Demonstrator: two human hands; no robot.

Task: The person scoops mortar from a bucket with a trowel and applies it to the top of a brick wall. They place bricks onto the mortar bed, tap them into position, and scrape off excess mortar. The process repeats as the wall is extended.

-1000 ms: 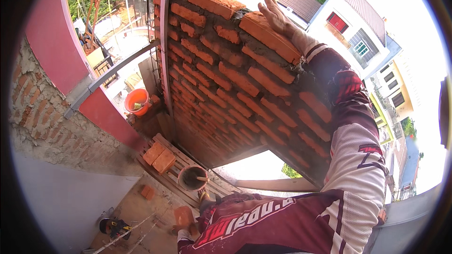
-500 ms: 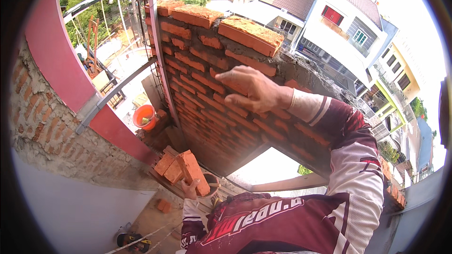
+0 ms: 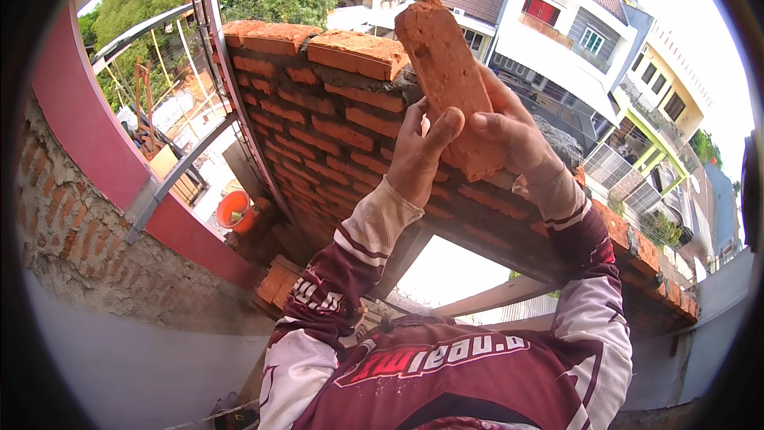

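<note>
A single orange-red brick (image 3: 447, 64) is gripped between my two hands, tilted, in front of the top of a brick wall. My left hand (image 3: 424, 147) is closed on its lower left side, thumb against the face. On the opposite edge my right hand (image 3: 517, 131) is closed too, its thumb pressed near the lower end. Behind them runs the partly laid brick wall (image 3: 318, 131) with grey mortar joints. The last laid brick of its top row (image 3: 358, 53) ends just left of the held one. Part of the wall top is hidden by my hands.
Several loose bricks (image 3: 278, 280) lie in a stack at lower left, partly behind my left arm. An orange bucket (image 3: 235, 211) stands beyond them. A vertical post (image 3: 219, 40) rises at the wall's left end. An opening (image 3: 454, 275) shows below the wall; houses stand outside.
My left hand has lifted the brick from beside the stack at lower left up to the wall top. My right hand, empty before, now grips it too. The view has shifted slightly.
</note>
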